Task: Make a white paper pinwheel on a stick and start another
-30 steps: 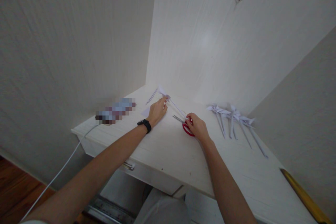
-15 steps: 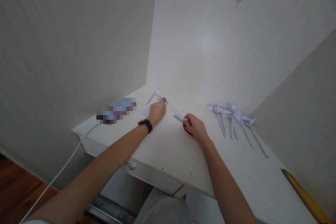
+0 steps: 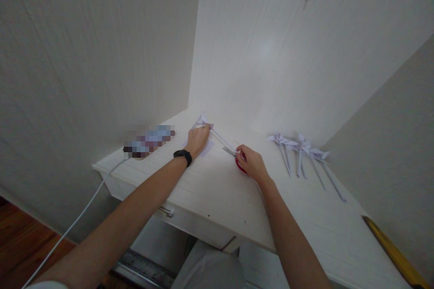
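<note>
A white paper pinwheel (image 3: 205,120) lies near the back of the white table, its rolled paper stick (image 3: 222,137) slanting down to the right. My left hand (image 3: 198,141), with a black watch at the wrist, is closed at the pinwheel's folded head; its fingertips are partly hidden. At the stick's lower end my right hand (image 3: 251,161) is closed with thumb and fingers together. Red-handled scissors (image 3: 240,166) sit against that hand, blades pointing left; I cannot tell whether the fingers also grip them. A flat piece of paper (image 3: 207,147) lies beside my left hand.
Several finished-looking paper pinwheels (image 3: 301,146) lie by the right wall. A blurred-out object (image 3: 149,141) with a white cable (image 3: 84,212) is at the table's left edge. A yellow long object (image 3: 389,250) rests at the right edge. Walls enclose the table.
My left hand has shifted a little left along the pinwheel's head, uncovering more of the flat paper. My right hand and the scissors stay nearly in place.
</note>
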A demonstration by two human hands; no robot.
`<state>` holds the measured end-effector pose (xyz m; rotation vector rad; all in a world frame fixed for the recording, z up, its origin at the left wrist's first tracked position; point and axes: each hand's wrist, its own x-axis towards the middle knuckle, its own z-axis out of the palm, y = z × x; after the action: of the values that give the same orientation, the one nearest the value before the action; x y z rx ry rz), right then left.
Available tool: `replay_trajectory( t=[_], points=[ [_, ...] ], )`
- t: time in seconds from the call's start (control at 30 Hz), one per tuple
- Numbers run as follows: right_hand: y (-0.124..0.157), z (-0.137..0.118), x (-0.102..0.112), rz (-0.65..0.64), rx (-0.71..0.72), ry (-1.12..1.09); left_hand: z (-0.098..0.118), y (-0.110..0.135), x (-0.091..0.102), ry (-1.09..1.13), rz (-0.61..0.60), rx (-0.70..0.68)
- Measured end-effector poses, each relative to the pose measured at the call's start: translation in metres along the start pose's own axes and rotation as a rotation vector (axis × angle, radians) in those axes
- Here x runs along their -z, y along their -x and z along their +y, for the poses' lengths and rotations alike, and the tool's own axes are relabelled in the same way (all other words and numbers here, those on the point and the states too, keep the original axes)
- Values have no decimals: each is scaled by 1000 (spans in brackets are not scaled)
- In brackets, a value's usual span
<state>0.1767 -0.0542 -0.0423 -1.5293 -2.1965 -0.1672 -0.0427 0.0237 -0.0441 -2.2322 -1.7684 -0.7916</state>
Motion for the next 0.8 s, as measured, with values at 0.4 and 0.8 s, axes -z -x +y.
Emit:
replay_trajectory(
  t=[0.4,0.8],
  points=[
    [0,-8,5,-6,23,18,2,-1,-1,-77,-45,-8],
    [0,-6,3,22,25,9,2,-3,4,-70,-8,21]
  ],
)
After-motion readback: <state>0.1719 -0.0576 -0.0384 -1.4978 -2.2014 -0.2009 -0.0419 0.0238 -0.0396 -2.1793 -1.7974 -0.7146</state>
